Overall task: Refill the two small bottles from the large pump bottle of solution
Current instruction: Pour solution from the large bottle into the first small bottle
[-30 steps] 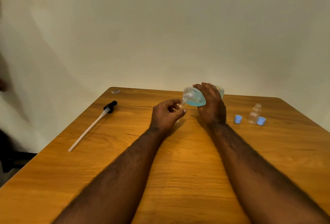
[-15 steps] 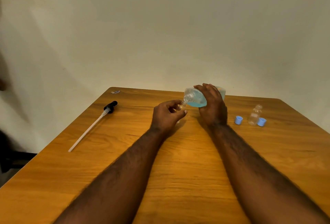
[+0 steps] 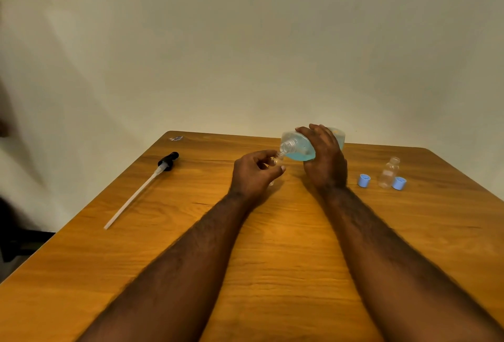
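Observation:
My right hand (image 3: 324, 161) grips the large clear bottle (image 3: 298, 148) of blue solution, tipped on its side with its open neck pointing left and down. Its mouth meets the neck of a small clear bottle (image 3: 278, 161) that my left hand (image 3: 255, 175) holds; my fingers hide most of that bottle. A second small clear bottle (image 3: 388, 174) stands upright and uncapped on the wooden table (image 3: 272, 246) to the right, between two blue caps (image 3: 364, 180) (image 3: 399, 183).
The black pump head with its long white tube (image 3: 141, 189) lies on the table's left side. A small scrap (image 3: 176, 138) sits at the far left corner. A plain wall stands behind the table's far edge.
The large bottle has tilted slightly further toward the small bottle. Both hands stay almost where they were.

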